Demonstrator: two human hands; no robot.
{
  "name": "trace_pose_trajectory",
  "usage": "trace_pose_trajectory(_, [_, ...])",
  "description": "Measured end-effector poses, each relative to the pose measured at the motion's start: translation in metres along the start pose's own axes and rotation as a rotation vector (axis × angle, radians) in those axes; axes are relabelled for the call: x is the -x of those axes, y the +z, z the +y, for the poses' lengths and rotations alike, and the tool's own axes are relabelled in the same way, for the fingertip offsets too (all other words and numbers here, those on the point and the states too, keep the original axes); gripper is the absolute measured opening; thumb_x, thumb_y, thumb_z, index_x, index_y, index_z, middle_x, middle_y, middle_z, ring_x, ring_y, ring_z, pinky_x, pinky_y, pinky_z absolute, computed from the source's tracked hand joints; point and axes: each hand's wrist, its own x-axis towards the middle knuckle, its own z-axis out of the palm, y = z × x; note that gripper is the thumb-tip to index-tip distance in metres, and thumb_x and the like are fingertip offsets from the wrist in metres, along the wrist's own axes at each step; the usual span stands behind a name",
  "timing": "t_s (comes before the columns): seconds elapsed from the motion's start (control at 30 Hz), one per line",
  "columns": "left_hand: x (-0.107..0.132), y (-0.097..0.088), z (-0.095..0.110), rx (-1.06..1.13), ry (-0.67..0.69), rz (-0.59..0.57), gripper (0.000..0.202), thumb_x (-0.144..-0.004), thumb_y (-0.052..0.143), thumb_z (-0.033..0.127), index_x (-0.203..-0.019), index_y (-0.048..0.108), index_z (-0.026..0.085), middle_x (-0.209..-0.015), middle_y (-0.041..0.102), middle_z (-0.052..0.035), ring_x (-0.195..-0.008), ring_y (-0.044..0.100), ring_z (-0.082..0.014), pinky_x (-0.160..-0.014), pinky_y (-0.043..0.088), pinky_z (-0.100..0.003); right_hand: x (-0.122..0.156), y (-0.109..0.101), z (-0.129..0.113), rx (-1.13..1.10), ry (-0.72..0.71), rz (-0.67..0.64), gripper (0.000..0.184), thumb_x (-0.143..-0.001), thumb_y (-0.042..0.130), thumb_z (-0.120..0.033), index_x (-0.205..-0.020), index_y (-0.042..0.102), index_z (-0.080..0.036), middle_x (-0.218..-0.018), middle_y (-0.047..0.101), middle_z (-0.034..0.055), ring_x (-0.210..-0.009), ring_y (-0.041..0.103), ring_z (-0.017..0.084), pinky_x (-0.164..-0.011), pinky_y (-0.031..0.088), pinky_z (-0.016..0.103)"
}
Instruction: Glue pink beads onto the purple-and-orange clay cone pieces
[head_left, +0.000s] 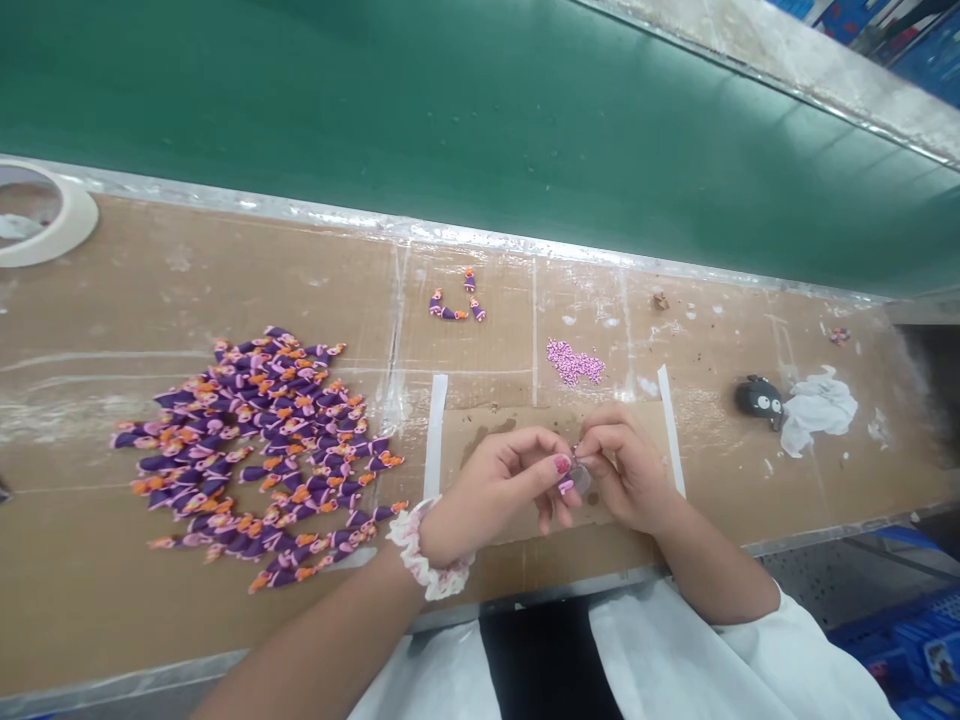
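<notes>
My left hand (pixel 517 480), with a frilly scrunchie (pixel 431 550) on the wrist, is closed in a pinch over a piece of cardboard (pixel 480 420). A small pink piece (pixel 565 486) shows at its fingertips. Beside this is a small clear, roundish piece (pixel 580 478), between the two hands; which hand bears it I cannot tell. My right hand (pixel 626 470) is pinched shut against the left fingertips, and what it grips is too small to name. Just beyond the hands lies a heap of tiny pink beads or pellets (pixel 574 362).
Left on the table (pixel 75 320) spreads a big pile of small purple, pink and orange figures (pixel 262 450). Several more figures (pixel 448 313) lie farther back. A tape roll (pixel 71 225) sits far left. A black object with eyes (pixel 759 400) touches crumpled white tissue (pixel 819 410) at right.
</notes>
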Motion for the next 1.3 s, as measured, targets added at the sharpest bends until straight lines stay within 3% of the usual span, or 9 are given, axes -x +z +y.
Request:
trace_pose_trajectory(0.27, [-0.002, -0.001, 0.002, 0.005, -0.032, -0.003, 0.027, -0.079, 0.073, 0.037, -0.075, 0.058, 0.015, -0.058, 0.068, 0.0, -0.045, 0.062, -0.0108, -0.044, 0.051, -0.019, -0.003, -0.001, -0.004, 0.002, -0.072, -0.016, 0.013, -0.095, 0.046, -0.011, -0.1, 0.053, -0.02, -0.089, 0.053, 0.0041, -0.077, 0.054, 0.014, -0.066, 0.051, 0.027])
trace_pose_trajectory(0.43, [0.0, 0.001, 0.001, -0.042, 0.057, 0.04, 0.016, -0.079, 0.068, 0.026, -0.073, 0.057, 0.016, -0.058, 0.066, 0.0014, -0.047, 0.062, -0.0109, -0.046, 0.051, -0.02, -0.001, 0.0, -0.005, -0.111, -0.01, 0.02, 0.018, -0.09, 0.055, -0.007, -0.099, 0.055, -0.023, -0.089, 0.056, 0.0032, -0.08, 0.058, 0.014, -0.067, 0.053, 0.028])
trace_pose_trajectory(0.57, [0.003, 0.002, 0.0, -0.269, 0.204, 0.102, 0.007, -0.08, 0.06, 0.018, -0.073, 0.06, 0.016, -0.06, 0.065, 0.0014, -0.05, 0.062, -0.0105, -0.051, 0.052, -0.021, 0.001, 0.002, -0.005, -0.262, 0.073, 0.028, 0.02, -0.088, 0.056, -0.005, -0.088, 0.049, -0.024, -0.089, 0.058, 0.0018, -0.077, 0.059, 0.012, -0.063, 0.052, 0.024])
trace_pose_trajectory(0.73, [0.004, -0.002, 0.0, -0.793, 0.47, 0.189, 0.013, -0.081, 0.054, 0.016, -0.072, 0.063, 0.018, -0.058, 0.065, 0.0007, -0.053, 0.059, -0.0104, -0.054, 0.046, -0.02, -0.001, 0.001, -0.007, -0.264, 0.067, -0.001, 0.022, -0.086, 0.055, -0.005, -0.08, 0.044, -0.023, -0.086, 0.057, 0.001, -0.074, 0.058, 0.011, -0.062, 0.051, 0.024])
trace_pose_trajectory(0.87, [0.003, -0.005, -0.002, -1.079, 0.565, 0.21, 0.018, -0.083, 0.051, 0.019, -0.07, 0.063, 0.02, -0.056, 0.063, 0.0014, -0.05, 0.053, -0.01, -0.051, 0.04, -0.02, -0.002, -0.001, -0.006, -0.278, 0.095, -0.049, 0.023, -0.086, 0.055, -0.005, -0.08, 0.042, -0.024, -0.085, 0.056, 0.0008, -0.073, 0.057, 0.011, -0.06, 0.05, 0.024])
trace_pose_trajectory(1.07, [0.002, -0.008, -0.007, -1.269, 0.672, 0.209, 0.025, -0.088, 0.046, 0.018, -0.067, 0.059, 0.022, -0.056, 0.059, 0.0006, -0.052, 0.049, -0.0115, -0.051, 0.037, -0.022, 0.004, -0.002, -0.003, -0.322, 0.201, -0.107, 0.022, -0.086, 0.055, -0.007, -0.086, 0.041, -0.025, -0.087, 0.054, -0.0002, -0.071, 0.054, 0.011, -0.06, 0.048, 0.025])
trace_pose_trajectory(1.3, [0.003, -0.01, -0.009, -1.33, 0.692, 0.167, 0.027, -0.091, 0.044, 0.018, -0.067, 0.058, 0.021, -0.065, 0.065, -0.0031, -0.057, 0.055, -0.0129, -0.055, 0.04, -0.023, 0.003, -0.003, -0.003, -0.317, 0.187, -0.116, 0.025, -0.084, 0.054, -0.005, -0.089, 0.041, -0.025, -0.087, 0.054, -0.0005, -0.077, 0.055, 0.012, -0.064, 0.048, 0.026])
